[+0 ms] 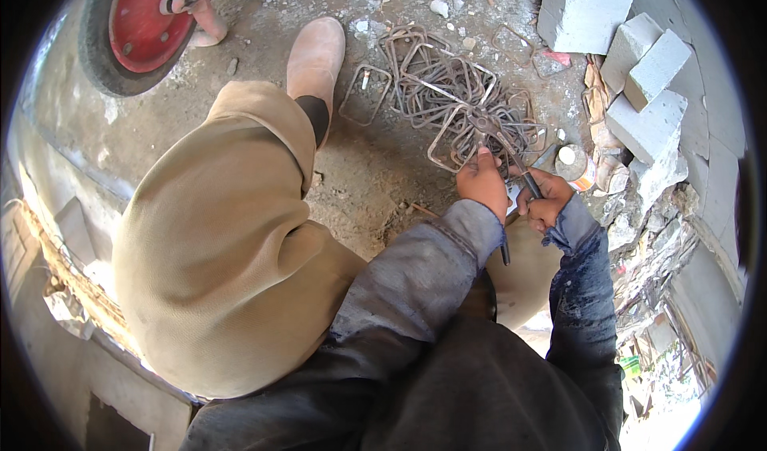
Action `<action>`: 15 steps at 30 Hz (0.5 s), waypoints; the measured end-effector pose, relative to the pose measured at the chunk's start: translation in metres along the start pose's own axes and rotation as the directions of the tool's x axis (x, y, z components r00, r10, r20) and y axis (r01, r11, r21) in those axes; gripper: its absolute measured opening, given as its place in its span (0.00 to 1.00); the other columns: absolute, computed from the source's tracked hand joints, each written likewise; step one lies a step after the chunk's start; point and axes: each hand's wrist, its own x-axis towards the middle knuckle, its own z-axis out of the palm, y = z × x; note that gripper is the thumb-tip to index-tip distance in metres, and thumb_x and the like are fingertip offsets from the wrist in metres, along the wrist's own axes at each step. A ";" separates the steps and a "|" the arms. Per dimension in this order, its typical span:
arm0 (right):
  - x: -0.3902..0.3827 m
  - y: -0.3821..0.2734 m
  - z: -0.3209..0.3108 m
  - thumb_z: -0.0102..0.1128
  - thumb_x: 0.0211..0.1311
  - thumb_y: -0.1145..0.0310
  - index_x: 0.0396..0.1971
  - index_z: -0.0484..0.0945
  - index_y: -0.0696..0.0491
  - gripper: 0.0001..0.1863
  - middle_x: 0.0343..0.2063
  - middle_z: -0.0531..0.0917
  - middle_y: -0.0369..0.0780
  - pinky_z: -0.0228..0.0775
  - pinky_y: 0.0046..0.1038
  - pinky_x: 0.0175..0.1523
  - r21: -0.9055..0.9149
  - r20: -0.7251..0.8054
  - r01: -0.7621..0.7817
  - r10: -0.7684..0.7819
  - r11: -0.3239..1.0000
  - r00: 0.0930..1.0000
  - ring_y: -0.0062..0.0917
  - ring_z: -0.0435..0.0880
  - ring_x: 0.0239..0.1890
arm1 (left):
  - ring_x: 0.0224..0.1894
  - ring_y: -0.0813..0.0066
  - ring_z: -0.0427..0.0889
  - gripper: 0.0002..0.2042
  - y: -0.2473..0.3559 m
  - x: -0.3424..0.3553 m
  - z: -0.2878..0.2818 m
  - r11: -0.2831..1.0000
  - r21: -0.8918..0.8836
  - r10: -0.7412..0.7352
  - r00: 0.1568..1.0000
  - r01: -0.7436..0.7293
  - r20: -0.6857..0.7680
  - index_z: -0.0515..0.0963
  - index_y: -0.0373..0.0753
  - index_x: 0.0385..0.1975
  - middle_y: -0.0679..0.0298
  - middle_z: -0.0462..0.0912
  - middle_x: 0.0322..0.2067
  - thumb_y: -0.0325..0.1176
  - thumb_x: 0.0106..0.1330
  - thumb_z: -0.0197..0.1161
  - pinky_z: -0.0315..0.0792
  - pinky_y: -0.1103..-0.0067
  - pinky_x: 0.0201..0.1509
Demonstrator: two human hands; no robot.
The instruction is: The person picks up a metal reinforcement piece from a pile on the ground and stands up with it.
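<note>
Well, at the far left stands a red wheel (148,19) with a dark tyre, and next comes the worker's pale boot (317,51) on the dusty ground. Just right of the boot one bent wire frame (351,91) lies apart from the rest. Beyond it is the tangled pile of wire frames (435,91), most of them already bent into rough rectangles. The left hand (482,181) is curled at the pile's near edge; whether it grips wire or a handle, I can't tell from where I stand. The pincers (495,129) reach over the pile, one handle gripped in the right hand (548,199). I'd judge the shaping largely done and the handling of single frames under way, with plenty left heaped; nothing shows how many are finished. Past the hands sit a white-topped container (569,157) and, farthest right, pale grey blocks (657,67).
</note>
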 end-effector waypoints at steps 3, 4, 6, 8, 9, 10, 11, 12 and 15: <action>0.003 -0.009 -0.014 0.43 0.38 0.83 0.56 0.60 0.53 0.36 0.19 0.72 0.34 0.55 0.16 0.16 -0.060 0.080 -0.106 0.111 0.993 0.991 0.14 0.65 0.13 | 0.07 0.79 0.58 0.15 0.001 -0.001 0.006 0.999 0.027 -0.023 1.000 0.024 -0.020 0.66 0.37 0.23 0.68 0.61 0.09 0.42 0.65 0.42 0.54 0.79 0.08; 0.003 -0.008 -0.014 0.45 0.39 0.83 0.55 0.61 0.53 0.34 0.18 0.72 0.34 0.55 0.17 0.15 -0.047 0.051 -0.108 0.110 0.993 0.993 0.14 0.65 0.12 | 0.08 0.79 0.58 0.15 -0.001 0.002 0.007 0.999 0.022 -0.037 0.999 0.037 -0.007 0.66 0.37 0.23 0.68 0.61 0.09 0.42 0.65 0.42 0.54 0.79 0.08; 0.002 -0.005 -0.005 0.46 0.39 0.83 0.54 0.62 0.53 0.34 0.17 0.71 0.34 0.55 0.17 0.15 -0.086 0.010 -0.051 0.052 0.995 0.999 0.14 0.65 0.12 | 0.08 0.79 0.58 0.15 0.003 -0.001 0.002 0.998 0.025 -0.052 0.998 0.051 0.020 0.66 0.38 0.23 0.69 0.60 0.09 0.42 0.65 0.42 0.53 0.79 0.09; 0.003 -0.003 -0.001 0.47 0.40 0.83 0.54 0.62 0.54 0.33 0.16 0.71 0.33 0.55 0.17 0.15 -0.102 -0.021 -0.021 0.019 0.995 1.000 0.14 0.65 0.12 | 0.08 0.79 0.57 0.15 0.006 -0.002 -0.002 0.997 -0.004 -0.073 0.996 0.074 0.046 0.66 0.39 0.23 0.69 0.60 0.10 0.42 0.65 0.42 0.53 0.79 0.10; 0.004 -0.002 0.000 0.48 0.40 0.83 0.53 0.62 0.54 0.32 0.16 0.71 0.33 0.55 0.17 0.15 -0.097 -0.030 -0.019 0.016 0.995 0.999 0.14 0.65 0.12 | 0.09 0.79 0.57 0.15 0.007 -0.002 -0.003 0.995 -0.035 -0.087 0.995 0.089 0.058 0.66 0.39 0.23 0.70 0.59 0.10 0.42 0.65 0.42 0.53 0.79 0.10; 0.005 -0.001 0.001 0.48 0.41 0.82 0.53 0.62 0.54 0.32 0.15 0.71 0.33 0.55 0.18 0.15 -0.093 -0.040 -0.017 0.013 0.996 0.999 0.14 0.65 0.12 | 0.09 0.79 0.56 0.14 0.009 -0.003 -0.004 0.992 -0.064 -0.101 0.992 0.106 0.070 0.66 0.40 0.23 0.70 0.58 0.10 0.42 0.65 0.42 0.53 0.79 0.11; 0.004 -0.003 0.004 0.46 0.40 0.83 0.53 0.62 0.54 0.32 0.16 0.70 0.33 0.55 0.17 0.16 -0.103 -0.049 -0.013 0.008 0.995 0.999 0.14 0.65 0.12 | 0.09 0.79 0.56 0.14 0.010 -0.003 -0.005 0.990 -0.081 -0.109 0.991 0.115 0.082 0.66 0.40 0.23 0.70 0.58 0.10 0.42 0.65 0.42 0.52 0.79 0.11; 0.003 -0.007 0.008 0.44 0.40 0.83 0.54 0.61 0.55 0.32 0.16 0.70 0.34 0.54 0.17 0.16 -0.113 -0.057 -0.010 0.004 0.994 0.998 0.14 0.64 0.12 | 0.09 0.80 0.55 0.14 0.013 -0.002 -0.005 0.987 -0.098 -0.116 0.989 0.125 0.095 0.66 0.40 0.23 0.71 0.57 0.10 0.43 0.65 0.42 0.52 0.79 0.12; 0.002 -0.005 0.011 0.42 0.39 0.83 0.54 0.61 0.55 0.33 0.16 0.69 0.34 0.54 0.17 0.16 -0.045 -0.061 -0.017 0.015 0.999 0.998 0.14 0.64 0.12 | 0.10 0.80 0.54 0.14 0.020 -0.003 -0.005 0.982 -0.092 -0.154 0.982 0.164 0.110 0.64 0.42 0.22 0.72 0.56 0.10 0.43 0.65 0.42 0.51 0.80 0.13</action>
